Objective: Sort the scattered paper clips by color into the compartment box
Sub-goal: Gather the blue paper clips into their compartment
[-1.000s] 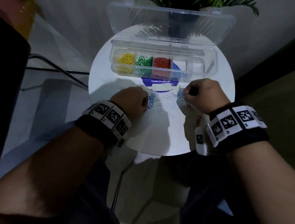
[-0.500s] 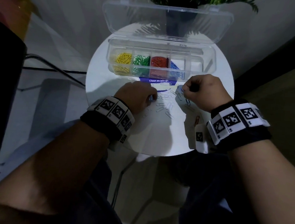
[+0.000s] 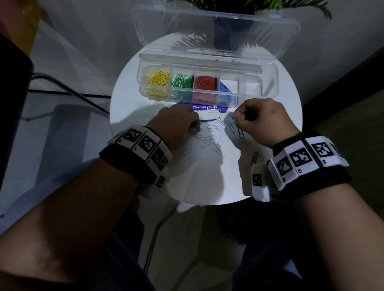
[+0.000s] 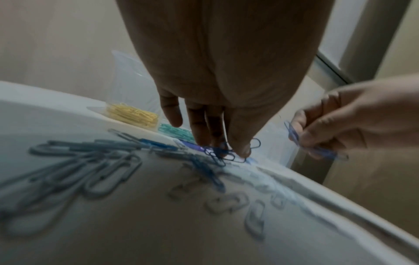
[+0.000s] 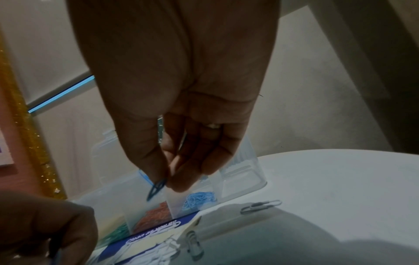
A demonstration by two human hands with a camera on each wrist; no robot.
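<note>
From my remote seat I read the clear compartment box (image 3: 269,82) as holding yellow clips (image 3: 159,78), green clips (image 3: 182,81), red clips (image 3: 205,83) and blue clips (image 3: 225,89). Grey clips (image 3: 212,139) lie on the white table (image 3: 206,183). Black-and-white checker tags (both wristbands) (image 3: 300,157).

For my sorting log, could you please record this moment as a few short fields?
left hand: fingertips gathering blue clips on the round table
right hand: pinching blue clips
compartment box: lid open; yellow, green, red, blue piles, left to right
remaining on table: white clips, a few blue, one red clip
</note>
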